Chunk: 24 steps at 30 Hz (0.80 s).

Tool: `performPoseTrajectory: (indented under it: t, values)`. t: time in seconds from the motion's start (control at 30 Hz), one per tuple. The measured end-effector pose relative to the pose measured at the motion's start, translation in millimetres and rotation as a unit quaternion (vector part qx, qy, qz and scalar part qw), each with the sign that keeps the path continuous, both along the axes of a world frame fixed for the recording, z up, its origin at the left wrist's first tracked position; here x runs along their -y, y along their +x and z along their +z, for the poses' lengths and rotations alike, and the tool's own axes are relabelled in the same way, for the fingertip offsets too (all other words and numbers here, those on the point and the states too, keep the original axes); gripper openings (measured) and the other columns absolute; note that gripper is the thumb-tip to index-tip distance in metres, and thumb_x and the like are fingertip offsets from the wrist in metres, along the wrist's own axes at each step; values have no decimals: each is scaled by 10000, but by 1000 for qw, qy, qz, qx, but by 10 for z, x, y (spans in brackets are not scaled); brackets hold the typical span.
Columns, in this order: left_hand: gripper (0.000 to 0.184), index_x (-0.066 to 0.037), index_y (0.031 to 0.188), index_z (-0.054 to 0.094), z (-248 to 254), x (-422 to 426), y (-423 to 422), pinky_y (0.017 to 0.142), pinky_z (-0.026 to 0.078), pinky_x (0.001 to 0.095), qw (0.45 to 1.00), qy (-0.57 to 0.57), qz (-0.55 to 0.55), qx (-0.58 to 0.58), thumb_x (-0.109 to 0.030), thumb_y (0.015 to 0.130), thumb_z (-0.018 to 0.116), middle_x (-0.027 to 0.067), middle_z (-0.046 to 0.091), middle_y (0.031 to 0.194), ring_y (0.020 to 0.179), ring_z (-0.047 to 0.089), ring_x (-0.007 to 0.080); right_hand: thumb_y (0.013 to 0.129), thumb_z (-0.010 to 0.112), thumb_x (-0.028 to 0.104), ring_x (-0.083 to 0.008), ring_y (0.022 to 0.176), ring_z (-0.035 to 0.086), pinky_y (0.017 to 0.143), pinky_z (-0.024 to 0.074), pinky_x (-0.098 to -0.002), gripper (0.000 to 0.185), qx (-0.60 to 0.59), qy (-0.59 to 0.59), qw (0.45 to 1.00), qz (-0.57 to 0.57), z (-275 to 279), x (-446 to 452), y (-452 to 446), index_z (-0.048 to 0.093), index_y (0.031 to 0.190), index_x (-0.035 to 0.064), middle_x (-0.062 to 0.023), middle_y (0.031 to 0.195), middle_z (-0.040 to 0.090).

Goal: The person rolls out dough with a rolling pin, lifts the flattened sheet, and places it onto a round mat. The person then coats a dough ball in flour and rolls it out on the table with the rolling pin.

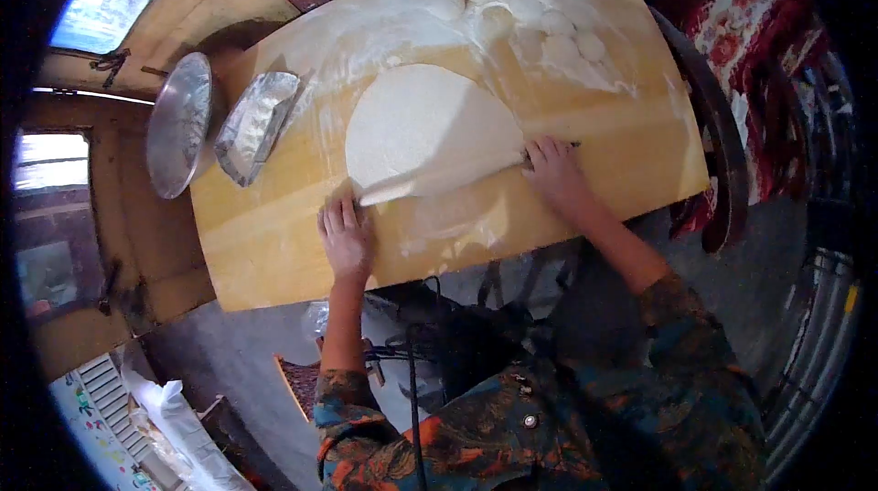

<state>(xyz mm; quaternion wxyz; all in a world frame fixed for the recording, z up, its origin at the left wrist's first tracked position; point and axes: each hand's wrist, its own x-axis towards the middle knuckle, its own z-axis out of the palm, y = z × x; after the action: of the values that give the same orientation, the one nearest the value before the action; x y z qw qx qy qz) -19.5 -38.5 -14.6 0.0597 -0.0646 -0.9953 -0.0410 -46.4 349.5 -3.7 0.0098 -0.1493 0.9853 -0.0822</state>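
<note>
My left hand (347, 237), right hand (556, 176) curl over rolling pin (528, 160) | dough sheet (425, 121) ahead, between | likely rolling; next wants even pressure

Dough (402, 125): thin, pale, smooth sheet, flat near middle of tabletop (274, 253); far side rounded, near side straight along pin (528, 161). Pin: slim, dark-ended, roughly parallel to tabletop's near edge; middle pale, dough-wrapped or floured, unclear.

Left-hand fingers (348, 213), right-hand fingers (548, 149) on rolling pin (528, 160) along dough sheet (422, 125); dough balls (527, 7) beyond.
</note>
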Motion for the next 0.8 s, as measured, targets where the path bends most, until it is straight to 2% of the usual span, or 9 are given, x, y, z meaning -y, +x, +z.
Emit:
performPoseTrajectory:
  t: [0.07,0.17,0.27,0.37,0.47,0.5,0.57,0.7,0.8]
  values:
    - [518,-36,1322,452,99,-22,310,1107,254,492,1000,16,0,15,-266,877,580,201,464,1302,1279,401,344,838,620,278,-338,1108,486,964,392,-454,504,-33,-2,999,16,-45,-19,389,515,1229,-22,-160,1160,528]
    - [493,-72,1331,463,112,-60,677,1111,244,491,1000,25,6,10,-248,884,572,195,451,1319,1285,391,358,840,608,260,-331,1086,513,938,414,-457,446,-84,-13,994,69,-31,-23,817,543,1197,1,-164,1111,552]
    - [467,-60,1319,475,160,-43,873,1086,270,500,998,39,-35,19,-230,894,569,205,464,1305,1285,386,362,851,595,207,-317,989,560,858,471,-423,408,-70,-84,984,144,-76,-70,1054,552,1220,41,-139,1045,570]
    - [460,-20,1273,501,260,-86,890,1028,341,485,994,92,54,0,-235,880,605,234,509,1235,1230,428,381,830,590,165,-306,890,596,758,498,-402,398,-58,-147,974,165,82,-5,1180,565,1208,42,-128,973,596]
    - [483,38,1171,551,156,-46,687,896,429,473,961,184,198,-62,-307,848,656,259,549,1136,1049,523,400,807,588,141,-317,821,604,713,500,-411,419,32,-131,990,47,146,350,1274,565,1215,47,-140,895,598]
    - [458,41,1073,602,89,-84,590,861,455,472,959,179,219,-12,-301,789,714,255,582,1039,1004,550,408,810,576,133,-316,833,601,720,500,-412,426,10,-153,987,43,134,512,1290,558,1226,44,-141,908,595]
    - [428,42,1002,622,81,-371,434,842,466,472,955,159,247,27,-309,778,724,249,593,1017,970,570,402,815,552,116,-313,858,596,735,501,-413,438,-35,-195,979,36,50,814,1287,543,1247,38,-145,934,588]
    - [369,35,917,639,45,-606,275,831,484,437,954,177,228,79,-294,769,720,249,612,1009,943,596,390,829,501,96,-319,925,582,767,504,-421,463,-55,-120,989,72,-46,1078,1333,497,1282,2,-160,1023,567]
    - [246,22,929,637,147,-652,188,827,491,406,912,306,235,140,-184,797,664,231,624,1011,947,602,383,835,485,98,-314,945,576,797,498,-420,452,-36,-126,989,68,13,1030,1337,493,1273,-13,-154,1048,564]
